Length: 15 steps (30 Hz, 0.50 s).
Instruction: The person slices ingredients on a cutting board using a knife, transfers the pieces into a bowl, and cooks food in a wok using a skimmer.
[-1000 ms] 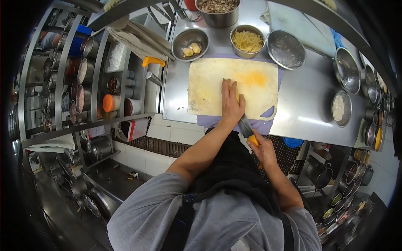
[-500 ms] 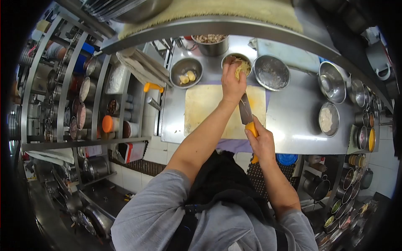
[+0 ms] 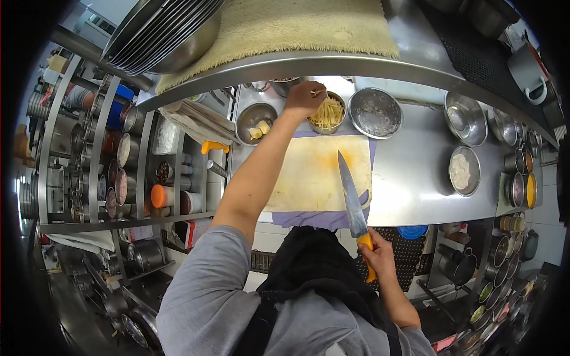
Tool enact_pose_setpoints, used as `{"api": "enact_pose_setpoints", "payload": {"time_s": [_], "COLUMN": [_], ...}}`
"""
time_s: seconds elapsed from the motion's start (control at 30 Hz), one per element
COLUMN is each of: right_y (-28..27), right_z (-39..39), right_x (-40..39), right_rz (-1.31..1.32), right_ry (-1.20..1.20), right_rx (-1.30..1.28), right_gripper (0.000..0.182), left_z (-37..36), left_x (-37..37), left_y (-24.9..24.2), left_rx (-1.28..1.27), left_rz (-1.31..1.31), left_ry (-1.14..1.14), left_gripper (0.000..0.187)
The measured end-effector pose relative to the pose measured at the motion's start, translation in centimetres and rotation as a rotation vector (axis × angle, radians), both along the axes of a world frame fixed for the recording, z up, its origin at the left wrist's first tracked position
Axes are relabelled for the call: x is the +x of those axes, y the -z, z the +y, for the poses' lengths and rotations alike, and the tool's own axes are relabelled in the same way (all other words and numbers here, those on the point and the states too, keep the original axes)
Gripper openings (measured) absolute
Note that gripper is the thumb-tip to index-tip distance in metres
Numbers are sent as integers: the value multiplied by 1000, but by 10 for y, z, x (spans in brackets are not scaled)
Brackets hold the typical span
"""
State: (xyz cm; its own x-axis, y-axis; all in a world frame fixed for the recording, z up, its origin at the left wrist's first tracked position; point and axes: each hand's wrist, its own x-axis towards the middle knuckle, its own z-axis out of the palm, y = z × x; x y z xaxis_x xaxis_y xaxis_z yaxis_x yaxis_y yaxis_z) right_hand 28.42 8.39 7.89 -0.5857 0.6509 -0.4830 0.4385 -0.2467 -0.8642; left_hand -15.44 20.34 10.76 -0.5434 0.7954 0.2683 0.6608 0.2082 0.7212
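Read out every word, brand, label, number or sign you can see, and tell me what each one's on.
No text can be read here.
Knife: any marking on the blade is too small or blurred to read.
Orange-lidded container: no legible label.
Cutting board: no lettering visible.

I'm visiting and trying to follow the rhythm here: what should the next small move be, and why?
Probably moving the left hand to a pale chunk in the nearby bowl: the right hand holds the knife, no whole chunk shows on the cutting board, and cut strips lie in the container beside the left hand.
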Motion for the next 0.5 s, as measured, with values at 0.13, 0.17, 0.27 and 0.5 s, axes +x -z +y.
{"api": "enact_pose_setpoints", "payload": {"time_s": [0.13, 0.17, 0.27, 0.5], "right_y": [-7, -7, -5, -3], "right_z": [-3, -3, -4, -6], "right_x": [-3, -5, -10, -15], "right_rz": [-31, -37, -44, -57], "right_ry": [9, 7, 6, -46], "right_rx": [21, 33, 65, 108], "right_gripper": [54, 54, 52, 50], "left_z": [-8, -12, -24, -17], "left_x": [-11, -11, 4, 19], "left_y": [5, 13, 19, 26], "left_rx": [-289, -309, -283, -274], "left_rz": [271, 385, 375, 385], "left_ry": [312, 438, 354, 299], "left_gripper": [27, 31, 37, 43]}}
